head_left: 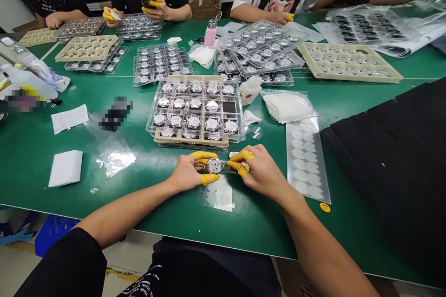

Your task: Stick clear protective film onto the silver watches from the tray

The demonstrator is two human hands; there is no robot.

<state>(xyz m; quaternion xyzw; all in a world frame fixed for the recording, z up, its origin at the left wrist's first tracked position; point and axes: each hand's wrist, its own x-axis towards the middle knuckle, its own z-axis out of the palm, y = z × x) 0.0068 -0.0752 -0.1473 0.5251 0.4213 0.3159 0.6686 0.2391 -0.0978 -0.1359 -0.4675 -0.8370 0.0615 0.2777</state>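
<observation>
1. A green table (35, 148) in a workshop carries everything. Its near edge runs just below both forearms, slanting down to the right.
2. Well off to the left of the left hand lie a white block (65, 168), a crumpled clear bag (113, 153) and a paper slip (69, 118). Bare green lies between them and the hand.
3. The left hand (186, 172), thumb and forefinger capped in yellow, grips a round watch head (215, 165) by its left side.
4. The watch head sits between the two hands, face up, just over a small clear sheet (220, 197) that lies on the table.
5. The right hand (259, 171), also yellow-capped, pinches the watch head's right edge. What is between its tips is too small to tell.
6. Just beyond both hands' fingertips a stack of trays (195, 111), filled with watch heads, closes the way forward.
7. Just right of the right hand lies a long sticker sheet (306, 158), with a loose finger cot (325, 207) at its near corner by the table edge. Further right a black cloth (393, 158) covers that end of the table.
8. Far past the hands, more trays crowd the table, and other people's capped hands work at the opposite side.
</observation>
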